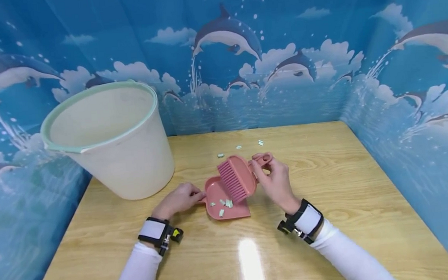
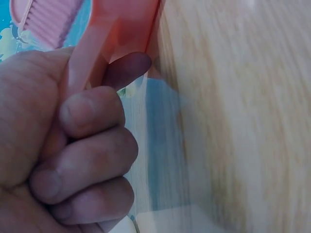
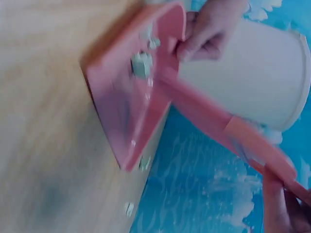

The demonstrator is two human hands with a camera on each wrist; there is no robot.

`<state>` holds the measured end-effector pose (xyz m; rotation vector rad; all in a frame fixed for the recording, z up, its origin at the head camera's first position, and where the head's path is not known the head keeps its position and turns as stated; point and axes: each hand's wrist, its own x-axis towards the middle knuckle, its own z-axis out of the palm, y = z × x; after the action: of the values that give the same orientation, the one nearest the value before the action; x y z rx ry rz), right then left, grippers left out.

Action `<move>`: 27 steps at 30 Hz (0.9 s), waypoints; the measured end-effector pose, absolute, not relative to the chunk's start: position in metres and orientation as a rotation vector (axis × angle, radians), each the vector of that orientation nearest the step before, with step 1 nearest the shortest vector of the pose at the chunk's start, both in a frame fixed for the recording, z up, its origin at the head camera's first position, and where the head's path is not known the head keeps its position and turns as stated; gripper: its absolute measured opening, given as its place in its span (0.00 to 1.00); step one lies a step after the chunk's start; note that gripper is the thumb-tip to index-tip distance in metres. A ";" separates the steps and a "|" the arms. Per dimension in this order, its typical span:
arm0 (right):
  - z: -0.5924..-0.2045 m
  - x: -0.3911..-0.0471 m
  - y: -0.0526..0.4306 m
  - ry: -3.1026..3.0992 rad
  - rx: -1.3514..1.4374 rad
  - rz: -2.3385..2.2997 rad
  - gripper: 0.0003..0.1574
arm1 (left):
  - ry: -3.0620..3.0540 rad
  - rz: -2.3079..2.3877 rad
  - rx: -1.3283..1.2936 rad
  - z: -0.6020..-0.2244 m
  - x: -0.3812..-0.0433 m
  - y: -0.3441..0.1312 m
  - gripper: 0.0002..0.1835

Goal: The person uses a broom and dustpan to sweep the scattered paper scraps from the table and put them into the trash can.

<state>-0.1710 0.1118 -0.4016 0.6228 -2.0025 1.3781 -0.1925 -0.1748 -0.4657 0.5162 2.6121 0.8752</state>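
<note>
My left hand (image 1: pixel 182 199) grips the handle of a pink dustpan (image 1: pixel 211 186); its fingers (image 2: pixel 92 160) curl round that handle in the left wrist view. Several pale green scraps (image 1: pixel 221 212) lie in the pan. With my right hand (image 1: pixel 276 180) I hold a small pink hand brush (image 1: pixel 246 173) by its handle, thumb and fingers pinching it. The brush is tilted over the pan, its bristles (image 1: pixel 231 182) toward the scraps. In the right wrist view the brush (image 3: pixel 209 109) reaches into the dustpan (image 3: pixel 114 97).
A large white bucket (image 1: pixel 131 155) with a pale green rim stands at the back left. Three more scraps lie on the wooden table (image 1: pixel 313 246) behind the dustpan, one of them a small pale scrap (image 1: pixel 261 142). A blue dolphin-print curtain (image 1: pixel 214 106) encloses the back and sides.
</note>
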 end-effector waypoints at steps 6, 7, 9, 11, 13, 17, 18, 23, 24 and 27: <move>-0.416 -0.239 0.151 -2.002 0.535 1.270 0.10 | 2.639 0.849 0.488 -0.463 -0.199 -0.174 0.15; -0.418 -0.250 0.160 -2.027 0.523 1.211 0.09 | 2.639 0.839 0.489 -0.463 -0.199 -0.173 0.15; -0.421 -0.272 0.177 -2.081 0.513 1.107 0.08 | 2.637 0.825 0.503 -0.464 -0.200 -0.172 0.15; -0.425 -0.289 0.191 -2.134 0.509 1.022 0.08 | 2.629 0.826 0.525 -0.465 -0.200 -0.170 0.14; -0.430 -0.302 0.202 -2.191 0.512 0.964 0.08 | 2.626 0.824 0.534 -0.465 -0.201 -0.168 0.15; -0.440 -0.313 0.211 -2.335 0.525 0.897 0.08 | 2.642 0.816 0.542 -0.465 -0.201 -0.166 0.14; -0.441 -0.312 0.211 -2.368 0.526 0.894 0.08 | 2.645 0.811 0.541 -0.465 -0.201 -0.167 0.14; -0.442 -0.297 0.204 -2.425 0.547 0.908 0.09 | 2.650 0.816 0.544 -0.466 -0.198 -0.172 0.14; -0.441 -0.293 0.202 -2.425 0.557 0.904 0.08 | 2.652 0.820 0.542 -0.466 -0.197 -0.174 0.14; -0.437 -0.273 0.195 -2.457 0.585 0.889 0.08 | 2.654 0.834 0.521 -0.468 -0.194 -0.179 0.15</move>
<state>-0.2732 0.1948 -0.4371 0.5846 -2.4569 0.8889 -0.1939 -0.1786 -0.4677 0.5207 2.6540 0.8339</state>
